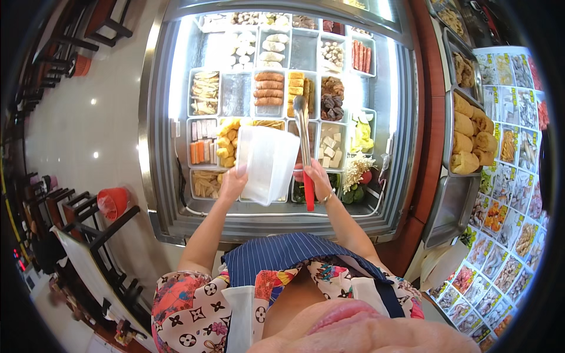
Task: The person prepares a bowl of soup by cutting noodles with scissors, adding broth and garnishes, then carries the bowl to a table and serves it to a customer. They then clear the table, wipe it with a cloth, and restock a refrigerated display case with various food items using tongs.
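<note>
My left hand (pixel 234 183) is closed on the left edge of a whitish see-through plastic container (pixel 266 167), tilted above the display case. On the right, my right hand (pixel 321 181) grips metal tongs (pixel 304 138) with a red handle. The tongs point away from me, alongside the container. Whether my right fingers also touch the container's right edge I cannot tell. Under both hands, food trays fill the lit case. Yellow fried tofu puffs (pixel 227 143) lie just left of the container, pale tofu cubes (pixel 331 148) right of the tongs. The container hides some trays.
A metal rim (pixel 147 117) and a white cable (pixel 265 215) border the case. At right stand a tray of golden rolls (pixel 471 132), a metal pan (pixel 450 206) and a picture sheet (pixel 512 194). Stools (pixel 109 26) and a red bucket (pixel 113 203) are on the left.
</note>
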`<state>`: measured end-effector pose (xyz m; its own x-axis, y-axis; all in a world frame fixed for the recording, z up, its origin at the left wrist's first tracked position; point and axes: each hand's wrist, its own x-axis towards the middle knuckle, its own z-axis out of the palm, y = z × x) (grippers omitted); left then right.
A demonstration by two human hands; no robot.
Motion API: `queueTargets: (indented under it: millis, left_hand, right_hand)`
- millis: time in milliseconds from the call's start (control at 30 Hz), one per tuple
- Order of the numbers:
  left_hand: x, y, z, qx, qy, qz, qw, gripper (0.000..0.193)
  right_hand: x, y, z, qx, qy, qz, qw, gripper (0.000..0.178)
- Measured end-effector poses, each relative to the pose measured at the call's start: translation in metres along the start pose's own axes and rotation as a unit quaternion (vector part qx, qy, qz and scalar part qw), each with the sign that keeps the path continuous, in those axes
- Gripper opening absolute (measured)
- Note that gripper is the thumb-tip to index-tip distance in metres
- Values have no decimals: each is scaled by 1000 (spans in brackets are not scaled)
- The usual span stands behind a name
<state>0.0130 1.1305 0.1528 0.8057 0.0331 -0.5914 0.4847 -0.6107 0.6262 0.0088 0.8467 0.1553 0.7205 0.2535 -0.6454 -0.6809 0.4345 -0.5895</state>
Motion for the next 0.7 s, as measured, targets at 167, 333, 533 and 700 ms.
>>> queueTargets:
  millis: [167,333,533,700]
  left_hand:
    - [-21,-3,-1,168,-72,66,981,32]
    - [-10,-4,12,218,-105,98,965,36]
    - [-9,6,10,233,-142,95,957,36]
    - [-29,6,3,220,-147,83,961,38]
  right_hand:
    - [-13,36,-26,-84,118,0,989,40]
    - [-14,25,-42,-180,190,6,965,28]
    - [55,-26,-80,-507,259,-116,814,24]
    - [159,-87,-104,-517,260,-128,805,31]
